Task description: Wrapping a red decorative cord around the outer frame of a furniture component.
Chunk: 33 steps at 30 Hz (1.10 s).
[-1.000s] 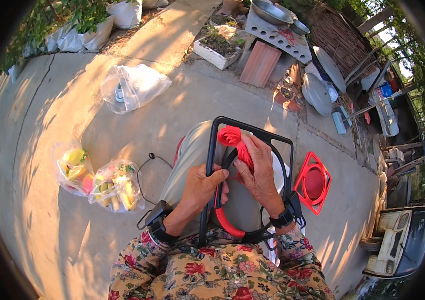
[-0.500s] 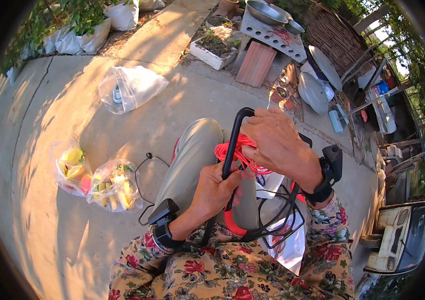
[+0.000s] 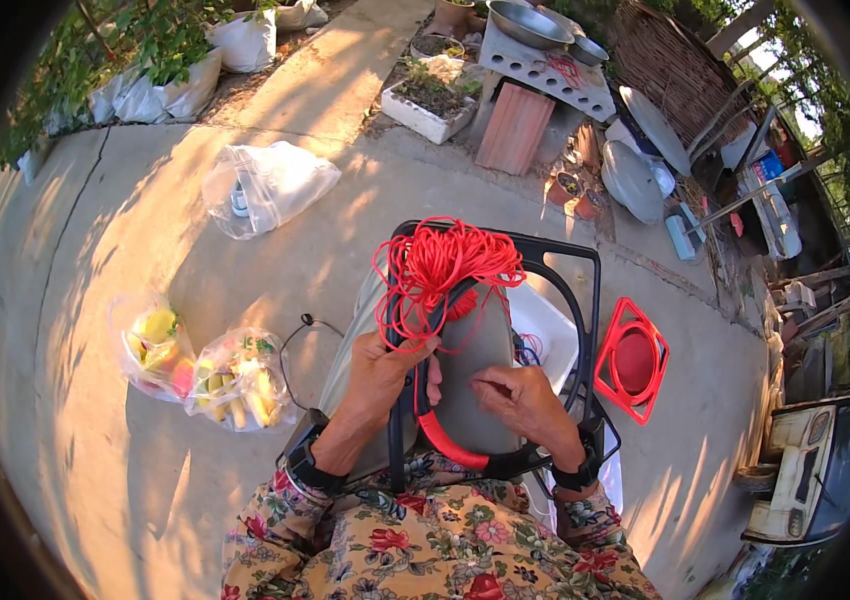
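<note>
A loose bundle of red cord (image 3: 453,262) hangs over the far left corner of a black square frame (image 3: 557,248) across my lap. The frame has a round black ring, and red wrapping (image 3: 450,440) covers part of that ring. My left hand (image 3: 373,380) grips the frame's left side just below the bundle, thumb on top. Nearer me and to the right, my right hand (image 3: 530,402) hovers inside the frame with curled fingers pressed together. Whatever it pinches, if anything, is too small to make out.
Right of my knees lies a red square frame with a round centre (image 3: 635,358). A white container (image 3: 550,318) sits behind the black frame. Bags of fruit (image 3: 240,385) and a clear plastic bag (image 3: 280,188) rest on the concrete, left. Planters and basins stand beyond; a vehicle (image 3: 807,475) is far right.
My right hand has left the red cord and come down toward me. The cord now spreads over the frame's corner, and the frame lies turned more openly to view. The red square frame shows now.
</note>
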Motion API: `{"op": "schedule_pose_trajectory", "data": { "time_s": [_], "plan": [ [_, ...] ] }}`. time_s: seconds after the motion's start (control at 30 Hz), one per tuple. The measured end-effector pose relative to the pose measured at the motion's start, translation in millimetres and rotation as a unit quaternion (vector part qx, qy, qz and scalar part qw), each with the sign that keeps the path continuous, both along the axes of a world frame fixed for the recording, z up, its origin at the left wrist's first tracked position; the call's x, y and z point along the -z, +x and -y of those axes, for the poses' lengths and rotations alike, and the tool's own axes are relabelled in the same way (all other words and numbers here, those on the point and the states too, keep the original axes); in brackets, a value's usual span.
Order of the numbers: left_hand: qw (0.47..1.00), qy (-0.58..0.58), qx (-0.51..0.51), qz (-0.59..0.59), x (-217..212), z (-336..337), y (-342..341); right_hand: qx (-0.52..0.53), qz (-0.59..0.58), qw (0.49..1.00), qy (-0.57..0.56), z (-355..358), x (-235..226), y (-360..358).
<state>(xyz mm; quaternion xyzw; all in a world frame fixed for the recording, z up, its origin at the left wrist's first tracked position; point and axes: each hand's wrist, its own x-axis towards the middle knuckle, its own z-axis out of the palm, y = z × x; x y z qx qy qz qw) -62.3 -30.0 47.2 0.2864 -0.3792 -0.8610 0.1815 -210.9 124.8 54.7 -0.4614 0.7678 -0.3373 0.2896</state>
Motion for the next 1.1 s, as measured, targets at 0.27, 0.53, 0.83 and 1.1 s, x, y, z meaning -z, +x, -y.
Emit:
{"op": "schedule_pose_trajectory", "data": {
  "time_s": [0.27,0.53,0.83,1.1],
  "plan": [
    [1.000,0.003,-0.011,-0.005,-23,-2,5,0.061,-0.243,0.968,0.025,54,-1,1],
    [0.999,-0.034,-0.022,0.005,-28,-4,14,0.042,-0.183,0.965,-0.181,88,12,-16],
    [0.998,-0.014,-0.058,0.024,-31,-6,15,0.009,0.004,0.977,-0.212,87,34,-13],
    [0.999,-0.049,0.009,-0.009,-41,-13,-1,0.117,0.359,0.840,-0.390,9,-22,-14]
  ]
}}
